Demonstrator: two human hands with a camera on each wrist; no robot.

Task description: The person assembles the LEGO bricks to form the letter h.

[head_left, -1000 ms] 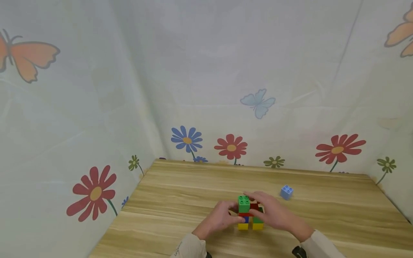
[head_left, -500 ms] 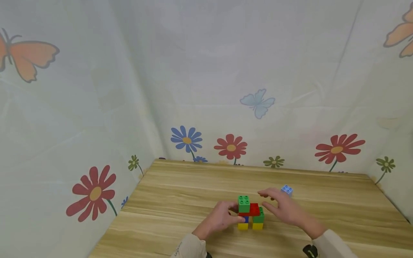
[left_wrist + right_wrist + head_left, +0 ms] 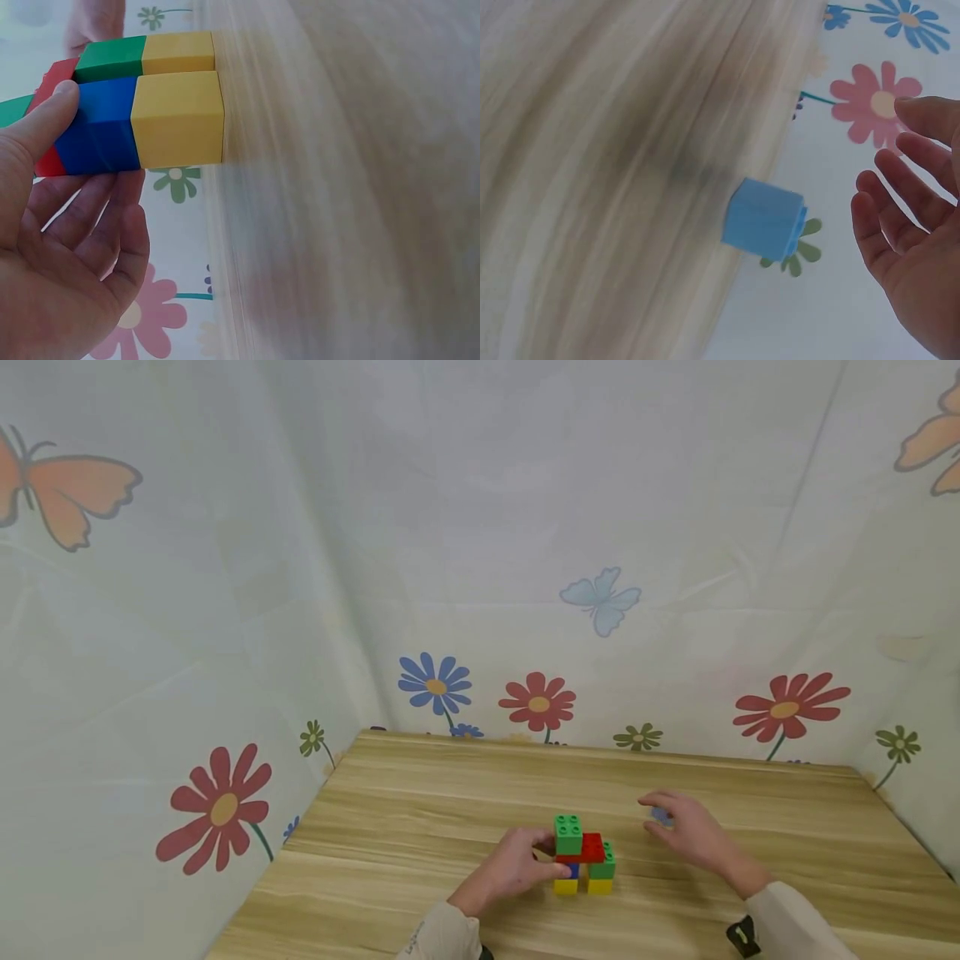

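Observation:
A small structure of toy building bricks stands on the table. Its left leg is a yellow brick (image 3: 178,118) under a blue brick (image 3: 101,124); the right leg has green (image 3: 603,870) over yellow (image 3: 600,887). A red brick (image 3: 592,847) bridges both legs, topped at the left by a bright green brick (image 3: 567,837). My left hand (image 3: 513,864) holds the structure's left side, thumb at the blue and red bricks. Fingers apart, my right hand (image 3: 693,837) hovers by a light blue brick (image 3: 761,219), which it partly covers in the head view without touching.
The wood-grain table (image 3: 420,810) runs back to a pale curtain (image 3: 480,527) printed with flowers and butterflies. Another stretch of that curtain hangs along the table's left edge.
My right hand has left the brick structure and moved right, over to the light blue brick. The left hand has kept its hold, and the structure has stayed in place.

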